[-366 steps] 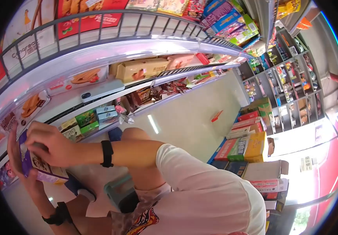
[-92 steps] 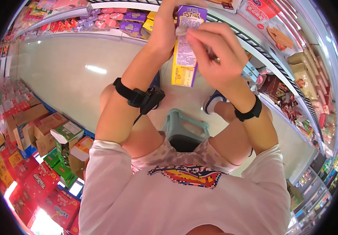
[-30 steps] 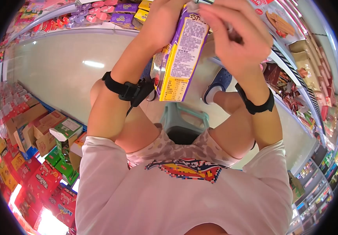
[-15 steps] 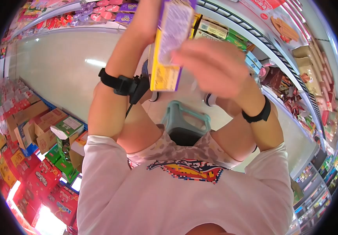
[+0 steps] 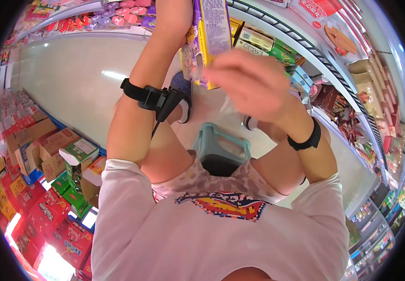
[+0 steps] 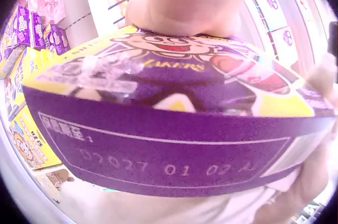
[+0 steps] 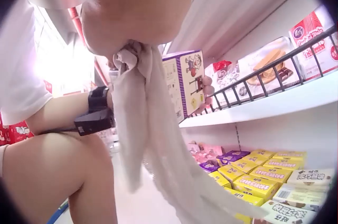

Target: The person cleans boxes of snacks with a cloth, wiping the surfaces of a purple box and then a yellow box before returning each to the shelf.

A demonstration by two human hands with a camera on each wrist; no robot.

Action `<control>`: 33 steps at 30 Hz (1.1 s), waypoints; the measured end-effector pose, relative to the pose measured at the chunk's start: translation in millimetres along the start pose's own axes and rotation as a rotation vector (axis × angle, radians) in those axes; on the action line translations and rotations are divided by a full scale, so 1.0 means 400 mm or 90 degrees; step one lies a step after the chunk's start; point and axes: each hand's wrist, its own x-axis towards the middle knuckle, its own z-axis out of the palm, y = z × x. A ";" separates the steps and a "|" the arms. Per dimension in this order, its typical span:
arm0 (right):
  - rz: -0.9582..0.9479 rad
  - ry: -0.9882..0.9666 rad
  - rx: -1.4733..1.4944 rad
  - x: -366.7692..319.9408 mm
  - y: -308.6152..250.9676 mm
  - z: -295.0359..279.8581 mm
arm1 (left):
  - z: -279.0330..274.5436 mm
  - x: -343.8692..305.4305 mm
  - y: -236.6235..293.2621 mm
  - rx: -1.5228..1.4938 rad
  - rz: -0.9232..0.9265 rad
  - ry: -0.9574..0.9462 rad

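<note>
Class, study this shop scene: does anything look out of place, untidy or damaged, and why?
The brown cartons to the person's left look untidy: they stand open at uneven angles, unlike the neatly shelved yellow boxes. The held purple box shows no plain damage.

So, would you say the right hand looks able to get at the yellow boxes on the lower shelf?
Probably yes: the right hand is nearby, and nothing seems to block the way to the yellow boxes, though it would likely have to let go of the cloth it grips first.
</note>
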 end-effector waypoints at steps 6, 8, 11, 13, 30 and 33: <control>0.381 0.186 -0.105 0.033 0.051 -0.028 | 0.040 -0.027 0.023 0.277 0.033 0.182; 0.422 0.145 -0.114 0.038 0.044 -0.029 | 0.045 -0.027 0.032 0.420 0.015 0.177; 0.467 0.158 -0.073 0.053 0.037 -0.024 | 0.041 -0.025 0.024 0.372 0.037 0.141; 0.507 0.160 0.059 0.054 0.042 -0.044 | 0.014 -0.009 0.013 0.369 0.014 0.105; 0.653 0.313 0.190 0.011 0.128 -0.074 | 0.010 -0.041 0.054 -0.509 -0.040 -0.364; 0.490 0.452 0.339 -0.006 0.163 -0.066 | 0.026 -0.058 0.071 -0.458 0.029 -0.295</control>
